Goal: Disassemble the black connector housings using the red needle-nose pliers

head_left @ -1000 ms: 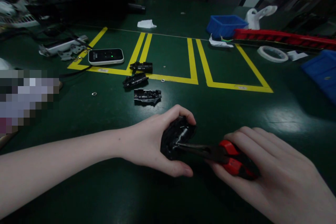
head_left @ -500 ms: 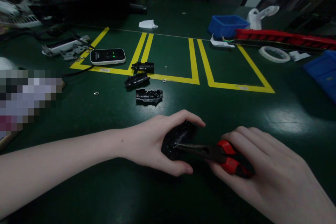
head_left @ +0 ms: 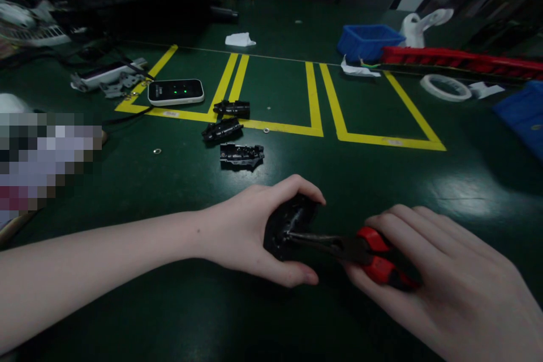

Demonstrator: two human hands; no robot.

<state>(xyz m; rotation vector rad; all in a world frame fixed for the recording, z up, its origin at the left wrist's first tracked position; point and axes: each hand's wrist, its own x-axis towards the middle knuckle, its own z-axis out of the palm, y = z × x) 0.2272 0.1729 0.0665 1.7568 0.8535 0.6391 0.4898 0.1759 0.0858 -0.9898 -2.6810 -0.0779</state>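
My left hand (head_left: 263,232) is closed around a dark black plastic part (head_left: 292,218), thumb below it and a finger curled over its top. In my right hand (head_left: 441,271) are red-handled needle-nose pliers (head_left: 360,249), their long jaws pointing left. The jaw tips touch the face of the black part; whether they pinch anything there is too dark to tell. Beyond my left hand lie three black moulded pieces: the nearest black piece (head_left: 241,156), a middle black piece (head_left: 222,130) and a far black piece (head_left: 231,108).
Small metal rings, one ring (head_left: 157,151) and another ring (head_left: 266,130), lie on the green table. Behind are a black-faced device (head_left: 176,91) with green lights, yellow tape outlines (head_left: 288,127), a blue bin (head_left: 370,42), a tape roll (head_left: 445,87) and a red strip (head_left: 462,61).
My right hand and the pliers have shifted slightly right, with the tips still at the black part. My left hand has moved a little to the right, its finger curled further in.
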